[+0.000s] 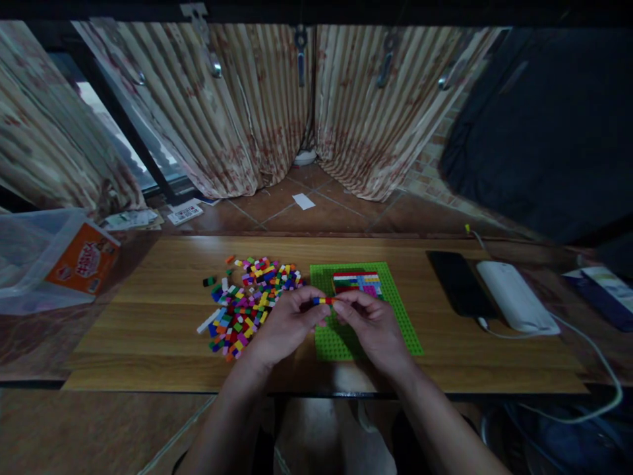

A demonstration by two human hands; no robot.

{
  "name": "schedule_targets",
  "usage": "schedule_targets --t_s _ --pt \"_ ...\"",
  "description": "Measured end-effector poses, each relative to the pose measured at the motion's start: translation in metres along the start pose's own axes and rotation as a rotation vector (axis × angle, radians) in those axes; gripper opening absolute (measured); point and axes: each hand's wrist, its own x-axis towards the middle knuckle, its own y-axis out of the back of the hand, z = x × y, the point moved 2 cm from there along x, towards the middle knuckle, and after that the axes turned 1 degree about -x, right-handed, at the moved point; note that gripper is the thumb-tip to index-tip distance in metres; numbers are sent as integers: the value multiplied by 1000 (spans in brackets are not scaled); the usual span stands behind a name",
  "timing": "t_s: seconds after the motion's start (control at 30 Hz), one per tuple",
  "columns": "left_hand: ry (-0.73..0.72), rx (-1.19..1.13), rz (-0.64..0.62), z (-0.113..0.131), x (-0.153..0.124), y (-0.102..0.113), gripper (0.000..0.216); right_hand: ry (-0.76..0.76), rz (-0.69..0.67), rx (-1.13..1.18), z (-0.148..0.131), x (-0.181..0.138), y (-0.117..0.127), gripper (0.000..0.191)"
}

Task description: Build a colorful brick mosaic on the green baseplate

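Both hands meet over the green baseplate [400, 310] on a low wooden table [148, 330]. My left hand [287, 323] and my right hand [370, 326] pinch the two ends of a short row of joined small bricks [324, 301], blue, yellow and red. Behind the hands a flat block of coloured brick rows [357, 282] sits on the baseplate's far part. A loose pile of small multicoloured bricks [247, 297] lies just left of the baseplate, close to my left hand.
A black phone [459, 282] and a white power bank [514, 293] with a white cable [601, 356] lie at the table's right. A clear plastic box with an orange packet [82, 258] stands left. Curtains [247, 105] hang behind; papers lie on the tiled floor.
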Motion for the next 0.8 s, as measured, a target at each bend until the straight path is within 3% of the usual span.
schedule_targets --t_s 0.27,0.33,0.43,0.5,0.63,0.8 --pt "11 -73 9 -3 8 -24 22 -44 -3 28 -2 -1 19 29" --pt "23 -89 10 -4 10 -26 22 -34 87 -17 -2 3 33 30" --pt "41 -77 60 -8 13 -24 22 -4 351 -216 0 9 62 30" --pt "37 -57 100 -10 14 -20 22 3 408 -418 3 12 78 31" --pt "17 -10 149 -12 15 -15 23 -12 343 -699 9 16 87 32" --pt "11 15 132 -13 14 -14 22 -1 311 -834 12 20 79 32"
